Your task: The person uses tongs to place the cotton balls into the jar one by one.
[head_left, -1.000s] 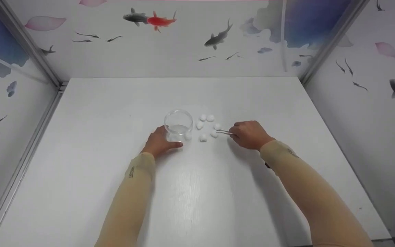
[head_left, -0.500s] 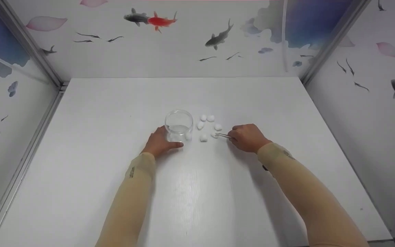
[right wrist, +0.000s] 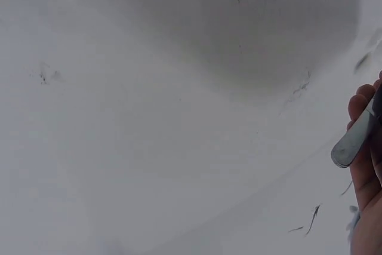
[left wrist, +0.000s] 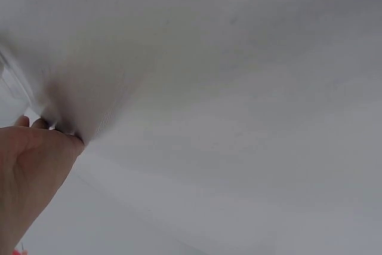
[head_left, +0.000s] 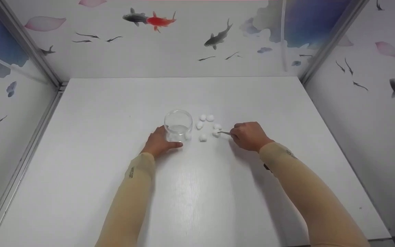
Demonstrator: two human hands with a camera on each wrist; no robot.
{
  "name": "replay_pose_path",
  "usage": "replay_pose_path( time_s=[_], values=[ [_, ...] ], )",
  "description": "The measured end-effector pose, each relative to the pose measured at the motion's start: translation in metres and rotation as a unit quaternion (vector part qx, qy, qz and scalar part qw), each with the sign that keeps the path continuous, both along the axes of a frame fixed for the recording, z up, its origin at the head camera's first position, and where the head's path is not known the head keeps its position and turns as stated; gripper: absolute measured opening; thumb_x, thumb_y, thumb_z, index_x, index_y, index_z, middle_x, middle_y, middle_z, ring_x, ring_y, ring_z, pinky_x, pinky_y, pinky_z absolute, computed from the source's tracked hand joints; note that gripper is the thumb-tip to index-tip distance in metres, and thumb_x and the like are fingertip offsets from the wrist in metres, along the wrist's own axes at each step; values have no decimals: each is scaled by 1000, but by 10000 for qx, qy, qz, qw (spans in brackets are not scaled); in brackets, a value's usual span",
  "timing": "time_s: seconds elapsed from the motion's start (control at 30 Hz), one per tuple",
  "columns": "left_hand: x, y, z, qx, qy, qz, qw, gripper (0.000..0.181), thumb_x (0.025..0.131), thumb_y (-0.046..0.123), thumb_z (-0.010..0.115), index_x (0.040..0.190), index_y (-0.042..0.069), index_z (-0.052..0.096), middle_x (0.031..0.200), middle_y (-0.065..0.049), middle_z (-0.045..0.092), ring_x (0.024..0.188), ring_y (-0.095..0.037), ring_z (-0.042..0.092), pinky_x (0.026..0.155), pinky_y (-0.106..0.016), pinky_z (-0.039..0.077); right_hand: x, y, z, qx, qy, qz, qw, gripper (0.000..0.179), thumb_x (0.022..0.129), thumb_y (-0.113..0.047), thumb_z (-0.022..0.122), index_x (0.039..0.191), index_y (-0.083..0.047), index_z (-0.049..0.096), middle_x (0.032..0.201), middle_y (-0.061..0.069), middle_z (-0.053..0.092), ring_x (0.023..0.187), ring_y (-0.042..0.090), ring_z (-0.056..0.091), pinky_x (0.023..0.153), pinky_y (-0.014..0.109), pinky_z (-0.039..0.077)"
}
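Note:
A clear glass jar (head_left: pixel 178 118) stands upright on the white table, with a white cotton ball (head_left: pixel 188 136) showing through its lower right side. My left hand (head_left: pixel 158 142) holds the jar low down, thumb along the near side and fingers round the left. My right hand (head_left: pixel 250 136) grips metal tweezers (head_left: pixel 225 132), which point left. Their tips meet at a cotton ball (head_left: pixel 216 133) at the right of a loose ring of cotton balls (head_left: pixel 203 138). In the right wrist view, the rounded end of the tweezers (right wrist: pixel 349 150) sticks out of the hand.
The white table (head_left: pixel 183 206) is bounded by a back wall (head_left: pixel 183 61) and side walls printed with fish and petals. More cotton balls (head_left: pixel 210 118) lie just right of the jar, between the two hands.
The tweezers' tips have come together at the right-hand cotton ball, which has shifted slightly. The right hand dipped towards the person, then moved back a little. The left hand and jar stay put.

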State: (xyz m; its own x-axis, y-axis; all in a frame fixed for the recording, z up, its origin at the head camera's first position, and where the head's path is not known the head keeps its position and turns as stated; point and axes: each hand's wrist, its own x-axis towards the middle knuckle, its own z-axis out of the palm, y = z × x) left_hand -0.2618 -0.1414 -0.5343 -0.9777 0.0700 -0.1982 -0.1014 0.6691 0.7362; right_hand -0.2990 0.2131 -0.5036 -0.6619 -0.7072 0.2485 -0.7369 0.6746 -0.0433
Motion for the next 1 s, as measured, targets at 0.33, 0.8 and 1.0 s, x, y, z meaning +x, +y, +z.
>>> replay_pose_path(
  time_s=[0.33, 0.8, 1.0],
  values=[
    [2, 0, 2, 106, -12, -64, 9999, 104, 75, 44, 87, 156, 11, 31, 154, -13, 39, 143, -37, 30, 120, -51, 20, -1, 8, 8, -77, 148, 63, 9998, 11, 86, -4, 69, 83, -10, 78, 72, 1, 66, 59, 15, 62, 54, 35, 56],
    [2, 1, 2, 60, 1, 12, 10000, 103, 74, 45, 87, 155, 9, 33, 153, -14, 41, 142, -35, 33, 120, -49, 20, -7, -4, 32, -84, 153, 161, 9997, 13, 88, -3, 67, 87, -8, 79, 73, 2, 68, 59, 16, 63, 55, 35, 57],
    [2, 1, 2, 77, -41, 35, 10000, 103, 74, 45, 87, 155, 9, 33, 153, -14, 40, 142, -35, 32, 120, -49, 20, -12, -23, 55, -96, 346, 286, 9989, 14, 90, -5, 65, 88, -8, 79, 74, 3, 68, 61, 18, 65, 55, 36, 58]
  ],
)
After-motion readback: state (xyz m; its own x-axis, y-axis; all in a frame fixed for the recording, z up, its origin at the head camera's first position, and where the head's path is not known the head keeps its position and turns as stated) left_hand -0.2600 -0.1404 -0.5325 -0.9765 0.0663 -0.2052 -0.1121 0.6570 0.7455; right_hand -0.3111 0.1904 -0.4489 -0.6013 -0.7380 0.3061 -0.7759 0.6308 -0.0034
